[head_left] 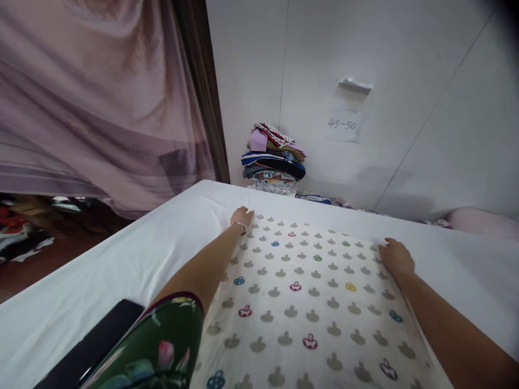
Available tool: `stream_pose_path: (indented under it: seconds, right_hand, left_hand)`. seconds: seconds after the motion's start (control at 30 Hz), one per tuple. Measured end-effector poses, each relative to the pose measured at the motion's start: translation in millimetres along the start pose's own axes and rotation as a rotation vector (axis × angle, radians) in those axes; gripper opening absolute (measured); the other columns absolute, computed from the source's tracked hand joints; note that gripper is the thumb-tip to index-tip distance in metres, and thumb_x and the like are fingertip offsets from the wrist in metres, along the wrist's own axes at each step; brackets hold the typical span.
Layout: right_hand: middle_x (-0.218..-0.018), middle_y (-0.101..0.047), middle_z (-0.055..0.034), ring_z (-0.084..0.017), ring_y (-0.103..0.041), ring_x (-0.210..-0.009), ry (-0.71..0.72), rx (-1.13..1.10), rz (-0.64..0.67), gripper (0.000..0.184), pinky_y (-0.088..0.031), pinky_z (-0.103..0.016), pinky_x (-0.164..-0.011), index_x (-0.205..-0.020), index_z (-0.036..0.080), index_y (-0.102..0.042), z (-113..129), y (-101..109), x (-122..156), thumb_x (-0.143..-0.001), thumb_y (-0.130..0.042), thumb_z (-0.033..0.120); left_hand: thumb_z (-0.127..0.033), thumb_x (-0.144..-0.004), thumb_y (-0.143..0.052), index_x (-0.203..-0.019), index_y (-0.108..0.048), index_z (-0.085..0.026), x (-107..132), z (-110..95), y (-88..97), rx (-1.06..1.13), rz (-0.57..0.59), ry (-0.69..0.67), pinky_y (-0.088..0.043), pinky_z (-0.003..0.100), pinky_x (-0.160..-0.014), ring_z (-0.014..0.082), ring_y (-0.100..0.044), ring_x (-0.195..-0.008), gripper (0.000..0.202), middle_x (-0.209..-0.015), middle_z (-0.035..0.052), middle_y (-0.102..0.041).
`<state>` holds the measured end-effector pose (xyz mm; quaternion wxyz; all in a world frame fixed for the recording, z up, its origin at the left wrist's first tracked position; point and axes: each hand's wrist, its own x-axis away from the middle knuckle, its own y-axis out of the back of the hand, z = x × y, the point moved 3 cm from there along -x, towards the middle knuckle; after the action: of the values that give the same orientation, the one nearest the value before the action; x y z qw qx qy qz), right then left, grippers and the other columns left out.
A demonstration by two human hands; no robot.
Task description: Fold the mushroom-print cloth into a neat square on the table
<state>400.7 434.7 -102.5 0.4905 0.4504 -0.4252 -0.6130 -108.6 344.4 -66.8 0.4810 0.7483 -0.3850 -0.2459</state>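
A white cloth with a print of grey and coloured mushrooms (300, 270) lies spread on the white-covered table (182, 232) and runs toward me out of the bottom of the view. At its far left corner is my left hand (241, 216), a bracelet on the wrist, with the fingers closed on the cloth's edge. My right hand (398, 259) is at the far right corner, its fingers bent and closed on the edge there. The cloth looks mostly flat, with slight creases. Both sets of fingertips are small in view and partly hidden.
Folded clothes (275, 156) are stacked against the wall behind the table. A long black object (95, 340) lies near my left forearm. A pink curtain (121, 108) hangs at the left. A paper marked 45-50 (344, 125) is on the wall; a pink bundle (482, 222) sits far right.
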Motion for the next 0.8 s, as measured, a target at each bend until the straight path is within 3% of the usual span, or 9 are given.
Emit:
stream_pose_path:
  seconds: [0.13,0.2,0.3,0.37,0.47,0.57,0.63,0.8]
  right_hand:
    - [-0.140,-0.038,-0.0144,-0.027,-0.030,-0.131,0.327,0.120,-0.142,0.049,-0.027,-0.046,-0.103,-0.129,0.013,-0.043,23,2,23,-0.088,-0.030,0.037]
    - [-0.145,-0.032,-0.0103,-0.025,-0.022,-0.135,0.444,0.137,-0.062,0.052,-0.019,-0.046,-0.107,-0.133,0.016,-0.039,34,-4,35,-0.089,-0.027,0.042]
    - [-0.147,-0.027,-0.0079,-0.027,-0.021,-0.135,0.379,0.147,0.158,0.059,-0.018,-0.051,-0.106,-0.137,0.019,-0.034,43,-13,42,-0.088,-0.024,0.052]
    - [-0.148,-0.026,-0.0086,-0.028,-0.021,-0.135,0.311,0.150,0.230,0.061,-0.018,-0.052,-0.106,-0.137,0.018,-0.033,48,-11,42,-0.088,-0.023,0.053]
    - [-0.148,-0.024,-0.0116,-0.028,-0.019,-0.136,0.309,0.168,0.196,0.061,-0.016,-0.051,-0.107,-0.137,0.015,-0.034,49,-4,46,-0.089,-0.023,0.051]
    - [-0.149,-0.020,-0.0110,-0.026,-0.015,-0.137,0.339,0.173,0.131,0.063,-0.013,-0.049,-0.108,-0.139,0.014,-0.030,42,-2,55,-0.089,-0.023,0.052]
    - [-0.150,-0.019,-0.0094,-0.026,-0.015,-0.137,0.316,0.155,0.162,0.063,-0.014,-0.049,-0.108,-0.139,0.015,-0.028,35,-6,59,-0.088,-0.023,0.053]
    - [-0.149,-0.021,-0.0098,-0.026,-0.016,-0.137,0.244,0.130,0.231,0.062,-0.014,-0.050,-0.107,-0.139,0.016,-0.030,40,-2,62,-0.089,-0.024,0.052]
  left_hand:
    - [-0.049,-0.086,-0.042,-0.132,-0.042,-0.022,31,-11,-7.2,-0.086,-0.030,-0.339,-0.017,0.035,-0.109,0.0232,-0.024,-0.134,0.054,-0.145,0.0060,-0.032]
    - [-0.054,-0.085,-0.039,-0.136,-0.037,-0.024,43,-8,-14.9,-0.168,0.019,-0.457,-0.008,0.041,-0.110,0.0251,-0.015,-0.137,0.059,-0.149,0.0038,-0.024]
    - [-0.062,-0.084,-0.031,-0.140,-0.028,-0.025,43,6,-23.1,-0.220,0.149,-0.351,-0.008,0.050,-0.108,0.0289,-0.012,-0.137,0.067,-0.151,0.0038,-0.017]
    - [-0.064,-0.083,-0.028,-0.142,-0.025,-0.025,38,10,-23.9,-0.226,0.195,-0.291,-0.008,0.052,-0.108,0.0298,-0.010,-0.137,0.071,-0.151,0.0039,-0.014]
    - [-0.063,-0.084,-0.027,-0.141,-0.027,-0.025,36,9,-20.9,-0.251,0.197,-0.271,-0.008,0.053,-0.107,0.0300,-0.009,-0.138,0.069,-0.151,0.0046,-0.014]
    - [-0.062,-0.084,-0.028,-0.140,-0.029,-0.024,45,10,-17.4,-0.286,0.102,-0.378,-0.005,0.050,-0.109,0.0283,-0.007,-0.138,0.069,-0.151,0.0050,-0.016]
    - [-0.064,-0.083,-0.028,-0.141,-0.027,-0.023,51,15,-18.7,-0.293,0.085,-0.429,-0.005,0.048,-0.109,0.0279,-0.009,-0.138,0.071,-0.151,0.0050,-0.017]
    - [-0.062,-0.083,-0.026,-0.142,-0.026,-0.023,46,27,-20.6,-0.280,0.147,-0.365,-0.013,0.052,-0.108,0.0305,-0.015,-0.137,0.071,-0.151,0.0055,-0.016]
